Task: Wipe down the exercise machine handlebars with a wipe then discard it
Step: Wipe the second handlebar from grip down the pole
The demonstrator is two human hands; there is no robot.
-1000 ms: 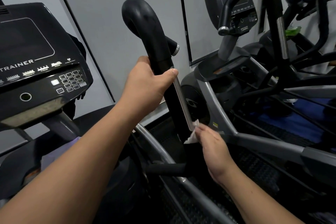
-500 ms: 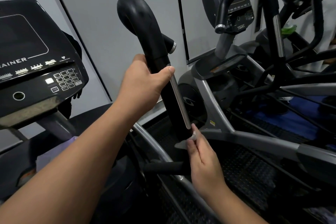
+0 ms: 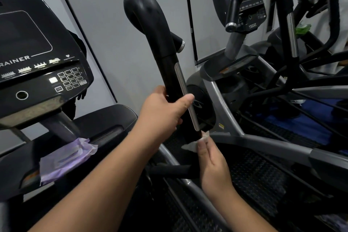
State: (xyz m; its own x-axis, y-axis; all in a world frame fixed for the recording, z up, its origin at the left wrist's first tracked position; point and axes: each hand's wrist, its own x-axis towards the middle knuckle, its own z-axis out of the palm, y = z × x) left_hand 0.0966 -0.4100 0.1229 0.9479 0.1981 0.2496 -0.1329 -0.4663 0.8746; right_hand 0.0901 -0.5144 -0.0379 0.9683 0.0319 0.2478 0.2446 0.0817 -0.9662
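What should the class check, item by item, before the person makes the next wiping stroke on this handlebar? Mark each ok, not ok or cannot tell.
1. Left hand steadies the handlebar: ok, its grip wraps the black shaft.
2. Right hand has the wipe: ok, pinched at the fingertips.
3. Wipe touches the handlebar: ok, it sits at the lower end of the metal strip.
4. Wipe still damp and clean enough: cannot tell.
5. Upper curve of the handlebar already wiped: cannot tell.
6. Spare wipes in reach: ok, a purple pack lies on the machine to the left.
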